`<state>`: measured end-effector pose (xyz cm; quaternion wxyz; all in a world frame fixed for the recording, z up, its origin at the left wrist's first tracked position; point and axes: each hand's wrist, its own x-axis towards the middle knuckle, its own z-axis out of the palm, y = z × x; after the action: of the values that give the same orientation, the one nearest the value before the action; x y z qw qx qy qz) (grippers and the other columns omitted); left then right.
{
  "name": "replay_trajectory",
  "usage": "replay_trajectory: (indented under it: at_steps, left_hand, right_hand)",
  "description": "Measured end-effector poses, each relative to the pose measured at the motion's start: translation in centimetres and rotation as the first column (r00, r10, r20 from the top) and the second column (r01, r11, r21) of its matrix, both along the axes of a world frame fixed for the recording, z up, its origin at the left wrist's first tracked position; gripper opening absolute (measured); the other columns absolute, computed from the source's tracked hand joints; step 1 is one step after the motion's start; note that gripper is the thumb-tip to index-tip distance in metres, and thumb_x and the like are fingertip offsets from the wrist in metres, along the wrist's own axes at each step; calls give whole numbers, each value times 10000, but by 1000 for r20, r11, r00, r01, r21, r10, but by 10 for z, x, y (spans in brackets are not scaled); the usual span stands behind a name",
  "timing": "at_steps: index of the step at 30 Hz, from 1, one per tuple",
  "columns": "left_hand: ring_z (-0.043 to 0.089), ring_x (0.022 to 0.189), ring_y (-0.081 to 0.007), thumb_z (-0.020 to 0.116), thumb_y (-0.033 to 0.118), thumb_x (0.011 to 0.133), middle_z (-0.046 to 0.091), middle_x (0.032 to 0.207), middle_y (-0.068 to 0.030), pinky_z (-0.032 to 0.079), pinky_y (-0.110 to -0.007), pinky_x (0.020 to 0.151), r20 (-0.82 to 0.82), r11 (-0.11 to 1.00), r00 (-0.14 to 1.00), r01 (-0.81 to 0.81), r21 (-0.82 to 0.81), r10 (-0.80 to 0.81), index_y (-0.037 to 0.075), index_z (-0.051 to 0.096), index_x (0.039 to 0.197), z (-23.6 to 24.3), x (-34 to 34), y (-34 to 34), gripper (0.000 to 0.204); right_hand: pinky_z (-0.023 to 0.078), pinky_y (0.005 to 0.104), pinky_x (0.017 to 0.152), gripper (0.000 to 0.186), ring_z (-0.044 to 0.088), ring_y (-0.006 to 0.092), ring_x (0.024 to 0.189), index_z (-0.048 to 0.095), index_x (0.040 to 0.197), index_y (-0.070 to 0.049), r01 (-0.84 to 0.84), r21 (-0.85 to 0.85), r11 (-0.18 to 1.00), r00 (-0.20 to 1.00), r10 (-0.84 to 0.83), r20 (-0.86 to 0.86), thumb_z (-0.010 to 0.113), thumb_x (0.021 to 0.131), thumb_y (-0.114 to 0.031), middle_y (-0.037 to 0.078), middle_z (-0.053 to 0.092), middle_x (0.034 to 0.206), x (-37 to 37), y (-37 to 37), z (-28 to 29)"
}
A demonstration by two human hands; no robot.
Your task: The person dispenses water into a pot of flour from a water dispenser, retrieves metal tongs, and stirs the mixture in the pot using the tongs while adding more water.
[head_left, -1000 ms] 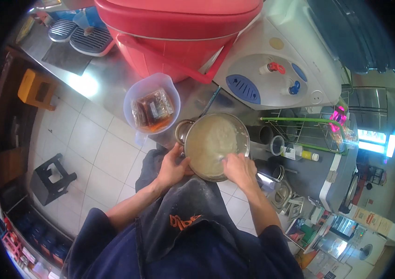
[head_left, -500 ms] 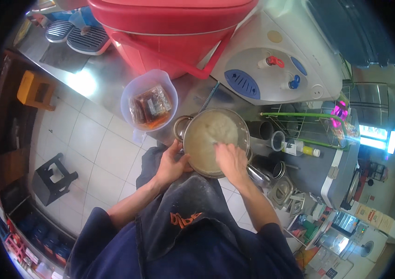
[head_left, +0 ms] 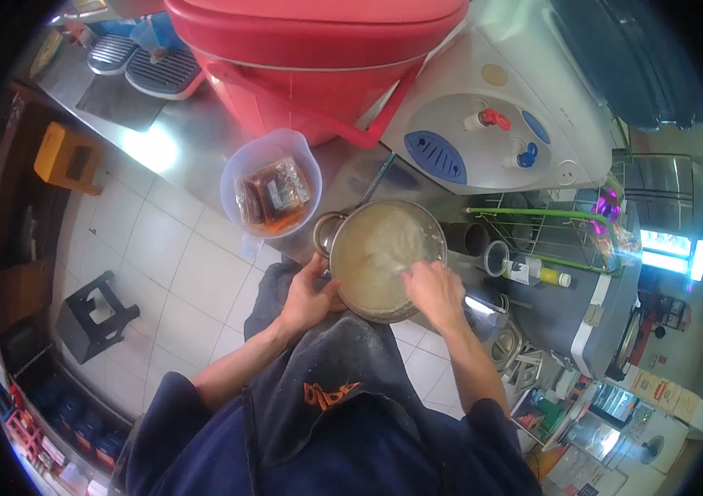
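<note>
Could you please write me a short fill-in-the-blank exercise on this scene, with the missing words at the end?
1. The hand over the pale mixture in the metal pot is the person's ____ one.
2. The left hand is at the pot's side, just below its loop-shaped ____.
3. The water dispenser has a red tap and a ____ tap.
4. The big lidded container behind the pitcher is coloured ____.

Missing words: right; handle; blue; red.
</note>
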<state>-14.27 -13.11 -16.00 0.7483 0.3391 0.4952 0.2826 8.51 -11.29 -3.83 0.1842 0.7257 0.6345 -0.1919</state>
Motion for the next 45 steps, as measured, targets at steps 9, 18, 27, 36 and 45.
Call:
replay_trajectory:
  at_steps: [9,18,27,36,45]
  left_hand:
    - [674,1094,-314,560,-5,990,341,1563,-215,666,-344,788,37,996,999,-8,-94,12,-19,164,1575,21,0,10,706]
    - [682,1076,-325,543,-23,993,367,1550,-192,662,-341,782,114,994,993,-13,-105,25,-4,169,1580,33,1,16,697]
    - [694,1055,-297,546,-4,1001,409,1531,-155,661,-334,772,111,993,994,8,-121,6,20,214,1575,37,2,18,664]
    - [687,1070,-293,555,-9,993,401,1542,-164,663,-320,760,81,995,996,28,-91,-21,-6,214,1569,29,5,16,669]
    - [676,1092,-293,545,-15,995,428,1521,-153,662,-330,780,67,994,998,24,-107,-17,15,212,1578,29,5,15,672]
  right_hand:
    - [585,488,677,305,732,403,766,743,896,-37,-27,46,999,996,31,-80,545,989,-249,220,716,789,-4,-4,-14]
    - [579,503,728,296,734,392,808,744,902,-53,32,-18,999,994,-33,-104,572,976,-282,222,722,842,-9,-12,-22]
    - [587,489,701,296,733,391,794,743,958,-56,-34,-49,998,994,28,-108,571,985,-296,209,725,852,-9,-9,-29]
    - [587,502,713,293,725,427,790,732,922,-35,-3,75,997,990,14,-142,566,982,-269,227,710,798,-17,-9,-43]
    - [586,488,654,267,732,391,737,723,874,-20,38,164,986,998,-31,-45,553,978,-198,229,713,795,-22,-7,-30]
